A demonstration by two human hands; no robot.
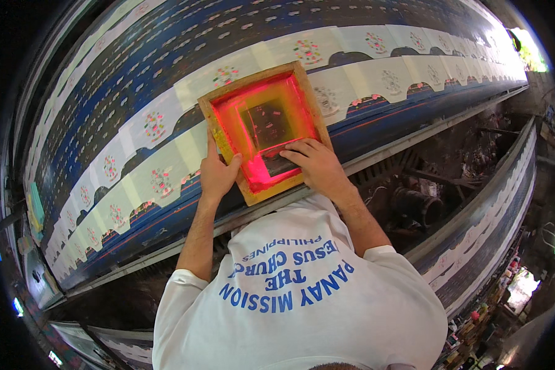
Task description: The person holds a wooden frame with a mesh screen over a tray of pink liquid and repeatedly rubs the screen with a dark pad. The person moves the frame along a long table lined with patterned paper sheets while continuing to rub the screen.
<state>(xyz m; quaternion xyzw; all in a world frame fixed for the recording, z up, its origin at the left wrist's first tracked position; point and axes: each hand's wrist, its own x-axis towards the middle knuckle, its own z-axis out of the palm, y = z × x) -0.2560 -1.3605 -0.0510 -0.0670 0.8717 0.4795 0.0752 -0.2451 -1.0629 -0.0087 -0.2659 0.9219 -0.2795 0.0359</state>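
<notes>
A wooden screen-printing frame (314, 103) lies slightly turned on a long row of white cut fabric pieces (351, 43). Pink-red ink lines its inner edges, and a dark printed area shows in the middle of its yellowish mesh (302, 120). My left hand (219, 176) grips the frame's left side, thumb on the near face and a finger along the outer edge. Inside the frame's near half, the fingers of my right hand (317, 165) are bent over a dark squeegee (274, 164), which they partly hide. The fabric under the frame is hidden.
The long dark-blue table (376, 120) curves across the view, with more fabric pieces bearing round coloured prints. A metal edge rail (407, 145) runs along its near side. Beyond a dark gap with a rounded object (416, 206) stands another long table (475, 259) at right.
</notes>
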